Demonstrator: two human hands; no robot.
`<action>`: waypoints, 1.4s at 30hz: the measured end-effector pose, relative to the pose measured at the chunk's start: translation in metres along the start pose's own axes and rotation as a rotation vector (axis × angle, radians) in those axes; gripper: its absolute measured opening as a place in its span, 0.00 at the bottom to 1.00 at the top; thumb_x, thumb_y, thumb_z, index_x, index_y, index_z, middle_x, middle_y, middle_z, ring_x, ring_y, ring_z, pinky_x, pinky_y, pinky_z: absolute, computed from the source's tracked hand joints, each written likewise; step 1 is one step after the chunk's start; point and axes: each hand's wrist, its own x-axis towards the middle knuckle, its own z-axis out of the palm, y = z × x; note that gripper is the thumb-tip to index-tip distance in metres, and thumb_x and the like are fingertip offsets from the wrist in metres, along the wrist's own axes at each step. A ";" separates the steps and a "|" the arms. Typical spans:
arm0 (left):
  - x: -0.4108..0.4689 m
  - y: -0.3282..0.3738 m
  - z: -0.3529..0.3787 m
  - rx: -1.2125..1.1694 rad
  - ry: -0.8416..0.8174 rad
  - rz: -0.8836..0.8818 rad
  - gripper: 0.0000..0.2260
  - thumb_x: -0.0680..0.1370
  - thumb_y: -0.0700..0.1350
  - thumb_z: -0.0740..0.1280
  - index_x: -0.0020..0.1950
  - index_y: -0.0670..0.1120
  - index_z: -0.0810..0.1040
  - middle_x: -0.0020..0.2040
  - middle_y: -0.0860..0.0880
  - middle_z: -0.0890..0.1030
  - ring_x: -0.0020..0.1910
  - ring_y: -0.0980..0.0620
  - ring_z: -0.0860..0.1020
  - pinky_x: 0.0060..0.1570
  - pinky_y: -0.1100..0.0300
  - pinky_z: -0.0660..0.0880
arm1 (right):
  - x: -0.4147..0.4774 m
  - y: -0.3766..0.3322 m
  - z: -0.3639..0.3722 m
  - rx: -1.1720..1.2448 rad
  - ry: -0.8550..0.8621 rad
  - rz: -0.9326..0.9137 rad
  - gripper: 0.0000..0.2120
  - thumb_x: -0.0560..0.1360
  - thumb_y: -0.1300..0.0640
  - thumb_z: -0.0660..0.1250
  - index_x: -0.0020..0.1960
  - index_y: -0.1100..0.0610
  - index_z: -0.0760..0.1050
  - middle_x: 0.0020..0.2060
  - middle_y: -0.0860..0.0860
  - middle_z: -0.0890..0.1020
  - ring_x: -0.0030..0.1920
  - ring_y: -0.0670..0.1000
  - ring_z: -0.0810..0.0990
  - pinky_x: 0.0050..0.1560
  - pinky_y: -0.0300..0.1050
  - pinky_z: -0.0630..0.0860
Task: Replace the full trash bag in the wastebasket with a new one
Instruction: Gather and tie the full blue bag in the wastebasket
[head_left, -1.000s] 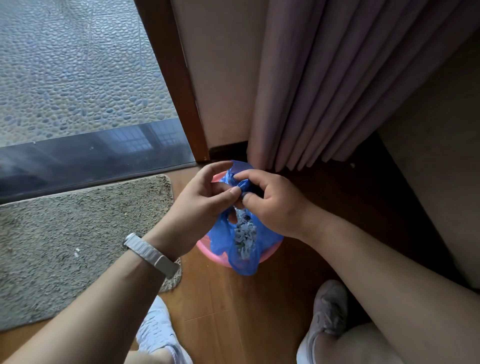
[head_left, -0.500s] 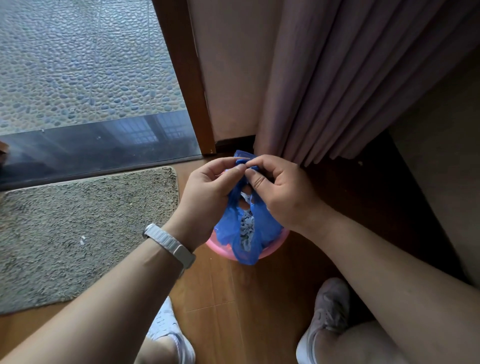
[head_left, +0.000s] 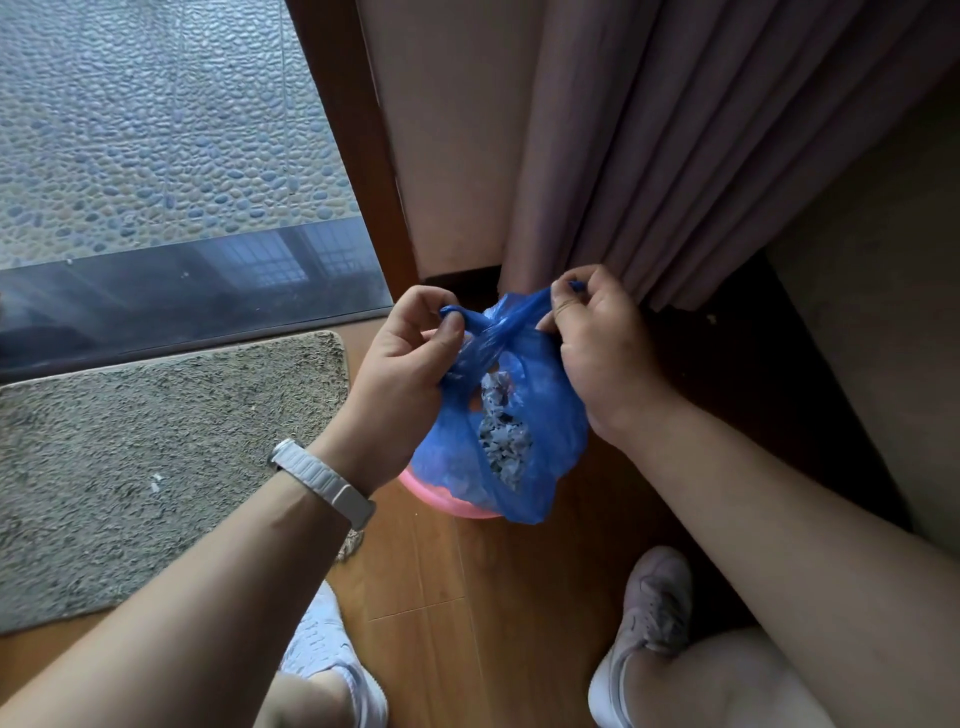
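A blue plastic trash bag (head_left: 550, 431) full of shredded paper scraps sits in a small pink wastebasket (head_left: 447, 500) on the wooden floor. Only a strip of the basket's rim shows below the bag. The bag's two handles are crossed over each other above its mouth. My left hand (head_left: 410, 364) pinches one handle end and pulls it left. My right hand (head_left: 597, 338) pinches the other end and pulls it right. Paper shows through the gap below the crossing.
A grey shaggy mat (head_left: 156, 457) lies on the floor to the left. A glass door with a brown wooden frame (head_left: 358, 145) stands behind it. Mauve curtains (head_left: 675, 145) hang just behind the basket. My two shoes (head_left: 332, 660) (head_left: 644, 618) rest on the floor near me.
My hands were close together working the handles over the bag. Now they have drawn apart, stretching the crossed handles sideways.
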 end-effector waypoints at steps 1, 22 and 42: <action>0.000 0.002 0.000 0.003 -0.003 0.004 0.02 0.78 0.41 0.61 0.47 0.47 0.72 0.38 0.47 0.81 0.28 0.50 0.76 0.25 0.59 0.74 | 0.001 0.002 0.000 -0.007 0.023 0.020 0.09 0.81 0.60 0.58 0.43 0.53 0.69 0.29 0.49 0.74 0.32 0.47 0.73 0.40 0.47 0.73; 0.003 -0.013 -0.003 0.381 0.058 0.091 0.08 0.72 0.40 0.69 0.39 0.43 0.70 0.37 0.39 0.73 0.37 0.48 0.71 0.39 0.49 0.69 | -0.005 0.016 -0.005 -0.325 -0.484 0.009 0.09 0.74 0.68 0.64 0.43 0.57 0.80 0.37 0.53 0.81 0.40 0.44 0.77 0.45 0.41 0.75; 0.004 -0.011 -0.014 0.383 0.168 0.064 0.07 0.71 0.40 0.72 0.45 0.49 0.79 0.43 0.46 0.82 0.40 0.50 0.79 0.44 0.54 0.76 | -0.013 -0.002 -0.011 0.263 -0.752 0.344 0.24 0.66 0.70 0.65 0.60 0.56 0.70 0.53 0.61 0.77 0.54 0.56 0.78 0.58 0.51 0.75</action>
